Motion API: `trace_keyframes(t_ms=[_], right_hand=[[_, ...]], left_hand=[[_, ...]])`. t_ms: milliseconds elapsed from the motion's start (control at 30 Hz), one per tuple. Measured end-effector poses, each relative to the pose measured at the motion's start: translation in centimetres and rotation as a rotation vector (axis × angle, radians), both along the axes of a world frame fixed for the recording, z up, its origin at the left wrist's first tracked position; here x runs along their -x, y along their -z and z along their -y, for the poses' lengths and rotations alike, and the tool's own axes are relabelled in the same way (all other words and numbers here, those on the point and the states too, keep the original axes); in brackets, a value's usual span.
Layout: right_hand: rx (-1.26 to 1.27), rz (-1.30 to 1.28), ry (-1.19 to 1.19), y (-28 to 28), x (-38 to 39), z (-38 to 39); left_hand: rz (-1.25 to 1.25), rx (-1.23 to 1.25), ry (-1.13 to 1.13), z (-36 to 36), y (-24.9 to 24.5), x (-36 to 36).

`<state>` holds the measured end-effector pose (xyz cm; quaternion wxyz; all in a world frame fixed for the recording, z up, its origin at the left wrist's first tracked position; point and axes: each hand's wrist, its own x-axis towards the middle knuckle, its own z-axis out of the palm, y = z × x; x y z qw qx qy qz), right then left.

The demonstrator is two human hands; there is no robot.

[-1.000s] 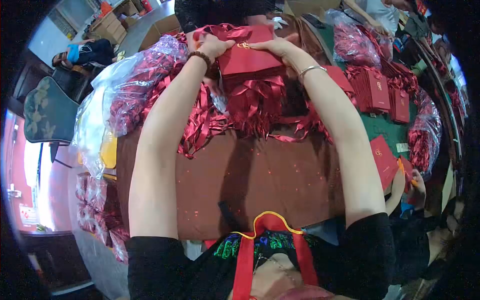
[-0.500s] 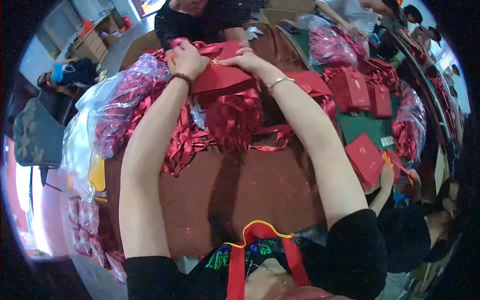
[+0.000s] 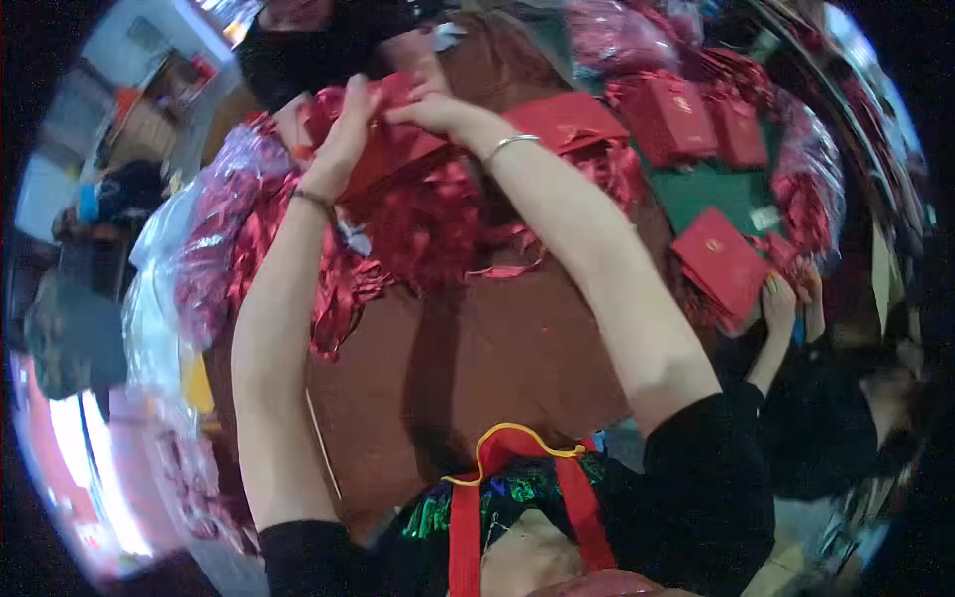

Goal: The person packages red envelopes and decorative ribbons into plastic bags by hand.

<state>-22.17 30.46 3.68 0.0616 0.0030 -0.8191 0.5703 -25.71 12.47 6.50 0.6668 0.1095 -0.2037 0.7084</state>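
Note:
My left hand (image 3: 345,139) is at the left side of a stack of red paper bags (image 3: 393,164) at the far side of the table; its fingers look stretched out. Over the stack's top right reaches my right hand (image 3: 438,111), its thumb in front of the bags and its fingers behind; blur hides the exact grip. Shiny red ribbons (image 3: 428,234) hang down from the stack towards me. Across the table, another person's hand (image 3: 290,127) touches red material beside my left hand, and that person's other hand (image 3: 418,60) is just beyond my right.
Plastic-wrapped red bundles (image 3: 214,239) lie on the left. A further red bag (image 3: 567,121) is right of the stack. More red bags (image 3: 676,114) stand on a green mat (image 3: 701,199). Another person's hand (image 3: 779,303) is by a fanned red stack (image 3: 721,261).
My view has shifted, and both my hands sit further up and left in it. My left hand's fingers have straightened from a curl. The facing person's hands have come in to the stack.

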Motion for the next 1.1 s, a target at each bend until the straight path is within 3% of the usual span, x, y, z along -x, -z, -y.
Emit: trace_keyframes(t_ms=[33,67,133,167,200,300,333,367,433,533,633,800,900,967,1100], right_hand=[[0.053,0.057,-0.050,-1.8,-1.8,0.5],[0.300,0.232,-0.188,-2.0,-2.0,0.0],[0.354,0.244,-0.224,-3.1,-2.9,-0.3],[0.414,0.248,-0.110,-5.5,-5.8,0.9],[0.239,0.254,-0.122,-2.9,-2.3,-0.2],[0.244,0.148,-0.080,-4.6,-4.8,0.7],[0.300,0.197,-0.095,-5.0,-5.2,0.6],[0.303,0.198,-0.100,-5.4,-5.3,0.6],[0.371,0.300,-0.088,-5.7,-5.4,0.5],[0.376,0.289,-0.106,-6.3,-6.3,0.8],[0.344,0.246,-0.030,-5.7,-5.6,0.9],[0.982,0.378,-0.386,-4.1,-4.3,-0.8],[1.028,0.275,-0.465,-3.5,-6.0,-2.1],[1.090,0.182,-0.546,-2.9,-7.1,-2.6],[1.104,0.095,-0.635,-3.2,-8.4,-2.4]], left_hand=[[-0.079,-0.014,0.021,0.2,-0.3,0.0],[-0.164,-0.026,0.048,0.0,-0.8,0.2],[-0.436,0.047,0.032,1.0,-2.0,1.9],[-0.740,0.471,-0.558,0.4,-4.7,-1.8],[-1.139,1.169,-0.898,-0.2,-7.4,-5.4],[-1.257,1.350,-0.962,1.8,-8.0,-6.5],[-1.420,1.358,-1.381,1.2,-7.3,-9.0],[-2.378,1.100,-1.708,3.3,-3.5,-6.9],[-3.026,1.157,-1.443,3.0,-3.3,-12.1],[-2.961,1.202,-1.603,3.1,-2.9,-13.4],[-3.011,1.231,-1.619,2.8,-3.1,-13.8],[-2.945,1.209,-1.549,3.2,-3.8,-12.8],[-2.889,1.151,-1.546,3.3,-4.5,-12.6],[-2.814,1.270,-1.469,3.1,-4.9,-12.8],[-2.890,1.244,-1.576,3.0,-4.5,-12.4]])
